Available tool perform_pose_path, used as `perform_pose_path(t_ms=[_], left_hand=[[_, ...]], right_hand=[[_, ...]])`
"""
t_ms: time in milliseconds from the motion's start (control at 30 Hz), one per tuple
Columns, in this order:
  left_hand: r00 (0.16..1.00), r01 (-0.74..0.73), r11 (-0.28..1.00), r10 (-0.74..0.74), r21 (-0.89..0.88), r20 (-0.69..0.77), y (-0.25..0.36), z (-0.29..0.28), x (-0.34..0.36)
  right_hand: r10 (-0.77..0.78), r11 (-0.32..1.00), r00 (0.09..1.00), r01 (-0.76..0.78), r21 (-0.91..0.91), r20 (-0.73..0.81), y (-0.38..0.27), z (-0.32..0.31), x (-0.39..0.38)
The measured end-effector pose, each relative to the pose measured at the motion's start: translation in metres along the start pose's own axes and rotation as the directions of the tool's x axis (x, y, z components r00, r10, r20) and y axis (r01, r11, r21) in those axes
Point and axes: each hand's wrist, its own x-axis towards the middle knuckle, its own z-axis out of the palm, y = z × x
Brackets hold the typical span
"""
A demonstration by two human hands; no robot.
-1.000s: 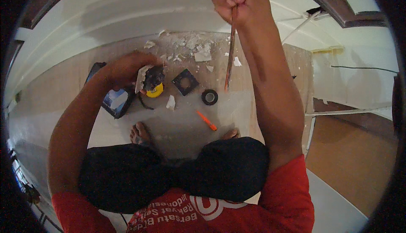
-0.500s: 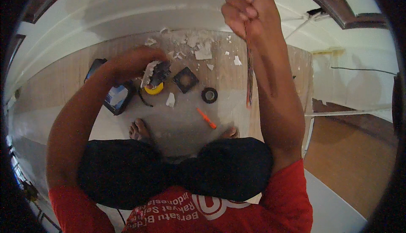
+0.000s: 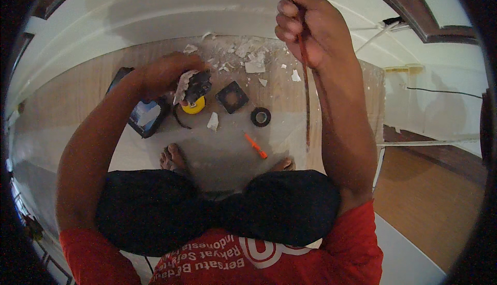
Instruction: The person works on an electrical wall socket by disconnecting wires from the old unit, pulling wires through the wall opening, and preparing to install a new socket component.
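Note:
My right hand [image 3: 316, 31] is raised at the top, near the pale wall. Its fingers are closed around a long thin reddish-brown rod [image 3: 306, 85]. The rod's dark tip sticks out above the fingers toward the wall, and its lower part hangs alongside my forearm. My left hand [image 3: 173, 72] is bent inward at the left, closed on a jagged grey-and-black chunk [image 3: 194, 85] with a whitish broken edge. Most of the left fingers are hidden behind the wrist and the chunk. Below the chunk is a round yellow thing [image 3: 194, 106], partly covered by it.
Broken white fragments [image 3: 254, 63] and dust lie along the wall's foot. On the floor are a black square plate [image 3: 232, 97], a roll of black tape [image 3: 260, 117], an orange-handled tool [image 3: 255, 145] and a dark case [image 3: 145, 118]. My bare foot [image 3: 173, 156] is nearby. Cables [image 3: 380, 34] run along the right wall.
My right hand has come slightly down and to the right, its fingers a little looser on the rod. The rod's lower end now reaches lower. The left hand still has the chunk.

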Motion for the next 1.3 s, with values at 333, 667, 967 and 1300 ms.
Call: perform_pose_path(t_ms=[333,667,967,1300], left_hand=[[0.984,-0.176,0.962,0.172,0.21,0.039,-0.018,-0.003,0.001],[0.999,0.004,1.0,-0.004,-0.007,0.034,-0.003,-0.001,0.001],[1.0,0.019,0.993,-0.02,0.117,0.005,0.001,-0.001,0.001],[0.999,-0.005,0.997,0.008,-0.078,0.032,-0.016,-0.005,-0.005]], right_hand=[[-0.078,0.996,0.996,0.079,0.027,-0.031,0.0,-0.002,0.012],[-0.06,0.99,0.998,0.064,0.125,-0.029,-0.007,0.001,0.038],[0.032,0.96,0.986,-0.077,0.271,0.166,0.013,0.019,0.027],[-0.03,0.932,0.998,0.006,0.362,0.062,0.037,0.039,0.036]])
